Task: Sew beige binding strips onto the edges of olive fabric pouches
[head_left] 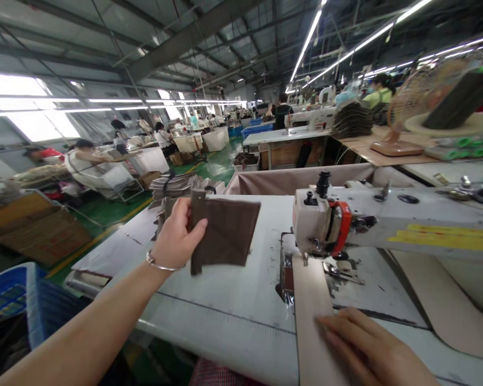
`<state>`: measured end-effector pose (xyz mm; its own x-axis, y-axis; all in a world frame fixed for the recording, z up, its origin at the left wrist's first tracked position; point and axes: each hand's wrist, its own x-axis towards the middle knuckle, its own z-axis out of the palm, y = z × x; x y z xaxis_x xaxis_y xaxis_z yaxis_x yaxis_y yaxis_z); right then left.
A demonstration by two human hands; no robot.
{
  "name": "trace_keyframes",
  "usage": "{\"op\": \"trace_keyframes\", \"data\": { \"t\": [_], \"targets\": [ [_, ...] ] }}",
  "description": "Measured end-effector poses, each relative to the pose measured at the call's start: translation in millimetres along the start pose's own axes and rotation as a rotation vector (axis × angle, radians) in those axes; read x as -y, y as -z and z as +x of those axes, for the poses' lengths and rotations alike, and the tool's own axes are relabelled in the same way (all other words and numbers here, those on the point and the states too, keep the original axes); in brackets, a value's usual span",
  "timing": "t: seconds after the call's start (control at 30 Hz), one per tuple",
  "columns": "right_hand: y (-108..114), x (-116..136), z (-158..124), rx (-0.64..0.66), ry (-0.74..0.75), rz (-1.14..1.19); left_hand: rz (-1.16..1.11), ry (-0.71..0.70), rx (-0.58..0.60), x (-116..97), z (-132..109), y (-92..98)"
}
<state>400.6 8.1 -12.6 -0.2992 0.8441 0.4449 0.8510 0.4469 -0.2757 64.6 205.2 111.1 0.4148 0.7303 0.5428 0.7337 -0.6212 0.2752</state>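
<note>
My left hand, with a bangle at the wrist, is closed on a dark brown fabric panel. The panel is held up above the white table of a sewing machine, its thumb side facing me. A long beige strip runs under the needle area and down over the front of the table. At the right edge of this strip is my right hand, fingers drawn together on it and somewhat blurred. What lies beneath those fingers is partly hidden.
Stacked fabric pieces stand beyond the left hand. A blue basket is at lower left. Behind the machine are a cloth-lined bin, a fan and a dark fabric pile. Other people work at machines farther back.
</note>
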Motion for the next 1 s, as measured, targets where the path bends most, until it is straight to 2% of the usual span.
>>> {"op": "trace_keyframes", "data": {
  "t": [0.07,0.1,0.2,0.27,0.33,0.43,0.53,0.6,0.7,0.77,0.87,1.0],
  "targets": [
    [-3.0,-9.3,11.4,0.036,-0.032,-0.074,-0.038,0.083,0.059,-11.7,-12.2,-23.7],
    [-6.3,-15.1,17.2,0.050,-0.029,-0.111,-0.011,0.064,0.131,-17.2,-18.8,-39.6],
    [-18.1,-32.4,31.2,0.074,0.017,-0.184,0.177,-0.117,0.349,-33.7,-33.4,-88.7],
    [-23.9,-40.2,35.8,0.085,0.036,-0.193,0.236,-0.175,0.421,-44.4,-35.2,-113.2],
    [-27.0,-43.6,36.4,0.093,0.050,-0.201,0.242,-0.165,0.442,-52.5,-31.8,-128.0],
    [-27.6,-42.8,33.8,0.087,0.049,-0.211,0.213,-0.139,0.434,-55.7,-24.8,-134.6],
    [-26.4,-39.7,32.6,0.080,0.037,-0.214,0.148,-0.153,0.448,-52.8,-19.6,-130.1],
    [-25.8,-37.9,33.4,0.074,0.026,-0.211,0.006,-0.161,0.479,-55.2,-15.4,-126.4],
    [-25.7,-36.4,35.1,0.059,-0.002,-0.210,-0.297,-0.151,0.537,-72.0,-7.2,-128.9],
    [-26.0,-36.1,35.8,0.057,-0.014,-0.212,-0.378,-0.134,0.576,-88.2,-1.7,-137.7],
    [-26.6,-36.4,36.0,0.074,-0.014,-0.217,-0.333,-0.077,0.592,-107.8,4.3,-156.1],
    [-27.8,-37.0,35.2,0.083,-0.029,-0.228,-0.292,-0.051,0.580,-115.6,8.5,-173.8]
  ]
}}
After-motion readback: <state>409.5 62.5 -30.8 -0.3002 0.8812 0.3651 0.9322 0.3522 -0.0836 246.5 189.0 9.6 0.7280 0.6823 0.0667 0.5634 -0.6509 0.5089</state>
